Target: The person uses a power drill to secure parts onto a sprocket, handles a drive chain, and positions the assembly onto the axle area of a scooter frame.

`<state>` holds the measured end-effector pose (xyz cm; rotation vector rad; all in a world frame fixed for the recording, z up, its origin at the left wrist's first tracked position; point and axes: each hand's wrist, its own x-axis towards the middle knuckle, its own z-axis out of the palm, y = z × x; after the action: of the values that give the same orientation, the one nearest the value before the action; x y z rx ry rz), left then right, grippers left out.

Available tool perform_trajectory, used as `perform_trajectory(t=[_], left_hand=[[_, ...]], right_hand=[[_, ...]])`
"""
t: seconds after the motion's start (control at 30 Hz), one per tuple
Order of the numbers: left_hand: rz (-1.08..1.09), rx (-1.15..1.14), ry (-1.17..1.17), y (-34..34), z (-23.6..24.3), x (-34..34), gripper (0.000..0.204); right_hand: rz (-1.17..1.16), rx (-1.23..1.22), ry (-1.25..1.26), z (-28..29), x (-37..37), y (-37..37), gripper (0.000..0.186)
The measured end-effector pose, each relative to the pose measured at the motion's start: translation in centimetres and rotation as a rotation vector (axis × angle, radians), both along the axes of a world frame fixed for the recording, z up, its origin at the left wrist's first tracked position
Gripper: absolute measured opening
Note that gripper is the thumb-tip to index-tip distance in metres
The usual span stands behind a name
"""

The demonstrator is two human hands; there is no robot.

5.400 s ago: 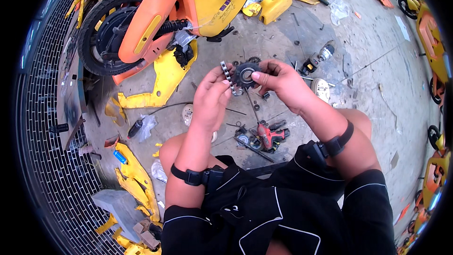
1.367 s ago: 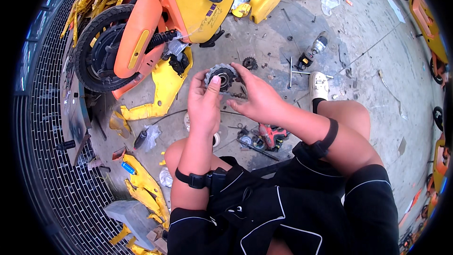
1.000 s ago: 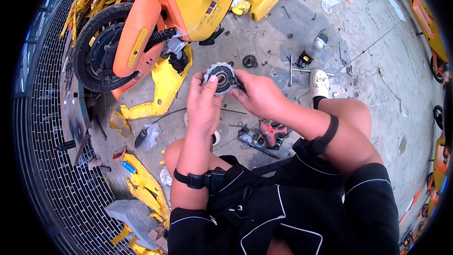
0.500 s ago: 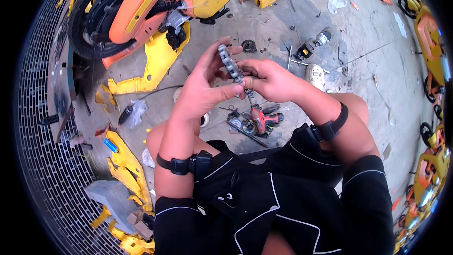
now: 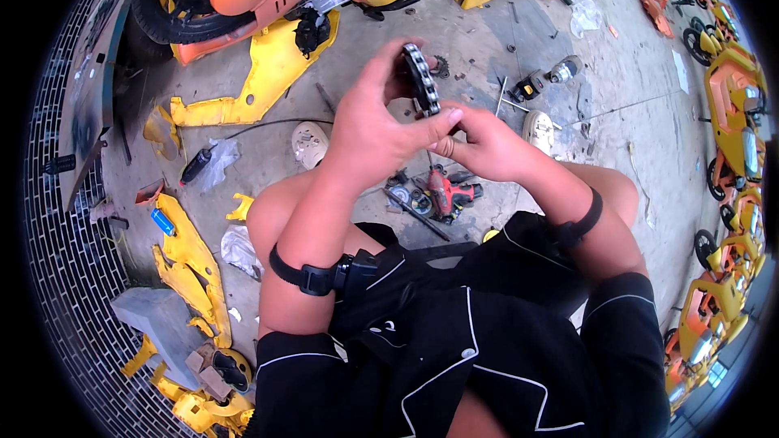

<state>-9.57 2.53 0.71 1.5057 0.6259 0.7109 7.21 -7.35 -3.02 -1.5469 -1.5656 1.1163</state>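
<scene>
A length of silver and dark roller chain (image 5: 423, 81) is raised in front of me, curving upward. My left hand (image 5: 380, 126) is closed around it, with the thumb reaching across to its lower end. My right hand (image 5: 485, 142) pinches at that lower end, and the fingertips of both hands meet there. Exactly what the right fingers grip is hidden behind the thumbs. Just beyond the chain, a dark toothed sprocket (image 5: 441, 66) lies on the floor, partly covered. Below my hands a red cordless drill (image 5: 445, 193) rests on the floor.
An orange and yellow two-wheeler (image 5: 284, 0) lies at the far left, beside a yellow body panel (image 5: 260, 81). A T-shaped metal tool (image 5: 511, 101) and a power tool (image 5: 529, 83) lie to the right. More two-wheelers (image 5: 730, 105) line the right edge. A grey block (image 5: 158, 320) stands lower left.
Both hands have moved slightly up and right with the chain. The chain has turned, now showing as a curved strip. My view has shifted, bringing my left shoe into fuller sight.
</scene>
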Motion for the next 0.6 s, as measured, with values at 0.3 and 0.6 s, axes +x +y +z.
perform_trajectory(t=[0.3,0.6], left_hand=[[0.398,0.038,-0.021,3.0,0.3,-3.6,0.077],[0.629,-0.246,-0.106,5.4,-0.7,-4.4,0.076]], right_hand=[[0.132,-0.644,-0.694,-31.9,6.0,-1.3,0.042],[0.064,-0.722,-0.822,-38.9,-2.9,-12.9,0.069]])
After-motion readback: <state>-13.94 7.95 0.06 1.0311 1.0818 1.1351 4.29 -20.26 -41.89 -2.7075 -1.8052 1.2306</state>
